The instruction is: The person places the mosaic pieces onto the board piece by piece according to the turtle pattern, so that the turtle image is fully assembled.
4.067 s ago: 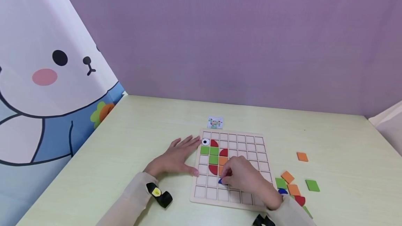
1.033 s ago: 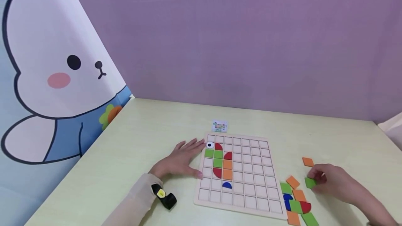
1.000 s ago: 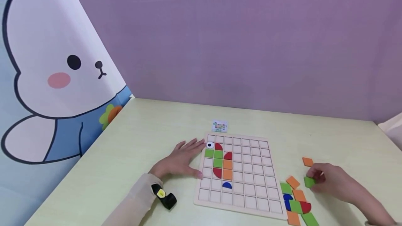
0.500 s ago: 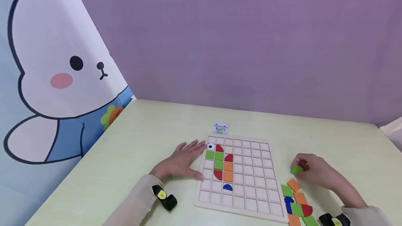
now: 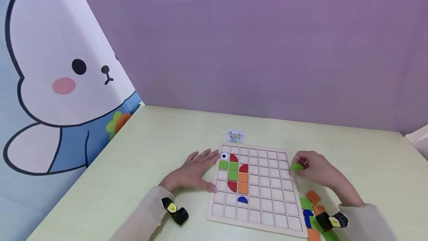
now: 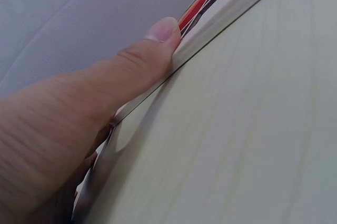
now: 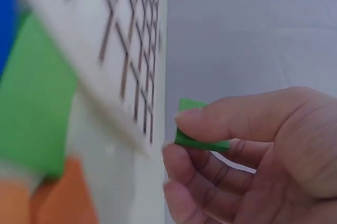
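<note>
My right hand pinches a green square tile between thumb and fingers, at the right edge of the wooden grid board. My left hand lies spread along the board's left edge, its thumb resting on the rim. On the board sit a white eye tile, red quarter-round tiles, green squares, orange squares and a blue half-round tile. Most cells to the right of these hold no tile.
A small printed card lies just beyond the board's far edge. Loose tiles, among them an orange square and a green one, lie by the board's right edge, partly hidden under the right wrist's black strap.
The blue half-round tile, earlier under the right hand, now sits alone on the board. The right hand has picked up a green square on the right and carried it left to the board's edge.
</note>
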The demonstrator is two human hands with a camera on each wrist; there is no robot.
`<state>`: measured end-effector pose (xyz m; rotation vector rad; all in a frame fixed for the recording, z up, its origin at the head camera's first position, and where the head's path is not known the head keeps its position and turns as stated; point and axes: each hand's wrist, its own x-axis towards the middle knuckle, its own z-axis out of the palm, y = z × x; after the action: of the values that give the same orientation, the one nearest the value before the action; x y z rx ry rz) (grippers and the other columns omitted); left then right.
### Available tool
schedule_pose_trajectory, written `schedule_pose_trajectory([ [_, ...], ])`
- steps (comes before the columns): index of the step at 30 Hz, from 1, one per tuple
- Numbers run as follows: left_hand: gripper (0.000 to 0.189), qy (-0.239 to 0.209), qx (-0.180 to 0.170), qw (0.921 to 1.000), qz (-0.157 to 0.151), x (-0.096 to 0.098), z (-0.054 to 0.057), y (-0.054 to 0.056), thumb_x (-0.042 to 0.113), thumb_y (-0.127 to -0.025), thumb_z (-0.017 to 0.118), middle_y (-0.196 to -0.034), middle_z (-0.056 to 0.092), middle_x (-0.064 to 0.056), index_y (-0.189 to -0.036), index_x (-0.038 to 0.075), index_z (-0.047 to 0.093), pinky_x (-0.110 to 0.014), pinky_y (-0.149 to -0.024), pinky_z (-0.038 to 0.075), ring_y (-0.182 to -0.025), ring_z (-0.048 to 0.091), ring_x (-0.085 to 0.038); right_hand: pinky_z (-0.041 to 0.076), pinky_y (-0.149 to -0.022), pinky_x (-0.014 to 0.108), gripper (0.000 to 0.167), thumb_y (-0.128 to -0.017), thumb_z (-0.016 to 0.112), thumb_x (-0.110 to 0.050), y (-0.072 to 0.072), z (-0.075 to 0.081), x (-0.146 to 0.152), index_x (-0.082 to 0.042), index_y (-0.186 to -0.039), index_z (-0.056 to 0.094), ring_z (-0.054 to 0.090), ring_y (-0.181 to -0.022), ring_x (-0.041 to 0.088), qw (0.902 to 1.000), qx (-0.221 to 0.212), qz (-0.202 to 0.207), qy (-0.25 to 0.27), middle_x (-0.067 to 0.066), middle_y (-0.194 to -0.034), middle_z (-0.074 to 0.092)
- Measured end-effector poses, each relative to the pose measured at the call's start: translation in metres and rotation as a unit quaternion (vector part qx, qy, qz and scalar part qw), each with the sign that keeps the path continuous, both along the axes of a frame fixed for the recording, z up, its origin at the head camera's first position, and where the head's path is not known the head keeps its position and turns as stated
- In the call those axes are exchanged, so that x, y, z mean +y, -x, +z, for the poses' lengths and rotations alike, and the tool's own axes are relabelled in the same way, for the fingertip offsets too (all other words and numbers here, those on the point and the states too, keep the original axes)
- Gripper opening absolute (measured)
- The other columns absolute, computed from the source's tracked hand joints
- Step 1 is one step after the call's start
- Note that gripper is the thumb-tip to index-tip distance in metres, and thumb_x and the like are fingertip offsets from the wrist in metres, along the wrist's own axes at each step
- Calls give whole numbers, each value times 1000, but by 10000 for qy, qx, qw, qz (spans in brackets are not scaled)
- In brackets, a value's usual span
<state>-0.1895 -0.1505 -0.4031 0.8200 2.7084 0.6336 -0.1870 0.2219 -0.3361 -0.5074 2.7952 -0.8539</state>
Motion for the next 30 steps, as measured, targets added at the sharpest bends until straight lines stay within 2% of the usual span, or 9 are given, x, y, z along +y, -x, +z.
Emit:
schedule_pose_trajectory([
  [6, 104, -66, 34, 9999, -68, -1, 1, 0, 65, -74, 67, -161, 12, 4, -154, 20, 18, -55, -117, 4, -149, 4, -25, 43, -58, 25, 9, -81, 64, 0, 4, 8, -20, -4, -88, 59, 51, -72, 17, 9998, -121, -70, 117, 4, -81, 56],
  [15, 103, -85, 39, 9999, -85, -2, 3, -1, 64, -75, 67, -161, 13, 3, -154, 20, 19, -55, -117, 5, -149, 4, -26, 46, -62, 29, 17, -78, 66, 3, 7, 13, -43, -3, -91, 55, 54, -78, 18, 9996, -98, 8, 255, 6, -85, 60],
  [25, 103, -74, 64, 9999, -88, -2, 5, -2, 66, -74, 66, -161, 12, 4, -154, 20, 19, -55, -117, 4, -149, 4, -25, 50, -68, 30, 20, -75, 67, 7, 11, 11, -68, -4, -87, 56, 58, -76, 18, 9995, -88, 77, 295, 6, -82, 60],
  [30, 103, -43, 51, 10000, -65, -2, 4, -3, 65, -74, 67, -161, 12, 5, -154, 21, 18, -55, -117, 4, -149, 4, -24, 51, -70, 32, 16, -77, 67, 6, 11, 7, -75, -5, -85, 58, 58, -76, 17, 9994, -6, 184, 307, 4, -82, 62],
])
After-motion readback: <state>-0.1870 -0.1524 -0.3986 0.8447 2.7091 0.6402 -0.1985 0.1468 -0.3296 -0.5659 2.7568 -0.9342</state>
